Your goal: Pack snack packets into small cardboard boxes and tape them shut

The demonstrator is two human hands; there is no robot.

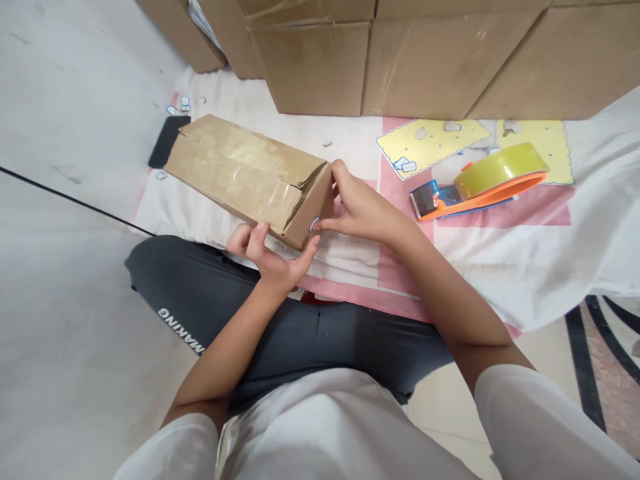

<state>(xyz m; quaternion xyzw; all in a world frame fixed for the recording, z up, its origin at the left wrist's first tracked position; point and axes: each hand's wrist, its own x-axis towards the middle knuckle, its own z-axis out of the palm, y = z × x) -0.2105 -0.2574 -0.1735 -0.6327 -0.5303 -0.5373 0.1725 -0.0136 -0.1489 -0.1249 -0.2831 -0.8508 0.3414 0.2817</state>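
A long brown cardboard box [240, 170] lies slanted on the cloth, with clear tape along its top and a slightly raised flap edge at the right end. My left hand [273, 260] holds its near lower corner, fingers against the long side and thumb stretched toward the end face. Around that end is my right hand [357, 207], its fingers at the far edge and its thumb pressed on a small white-and-blue sticker [315, 224] on the end face. The undersides of the fingers are partly hidden.
Large taped cartons [320, 70] stand along the back. An orange tape dispenser [480, 193] with a yellowish roll rests at the right, beside yellow sticker sheets [435, 143]. A black flat object [167, 143] lies behind the box's left end. Small sticker pieces [185, 104] dot the pink-and-white cloth [525, 267].
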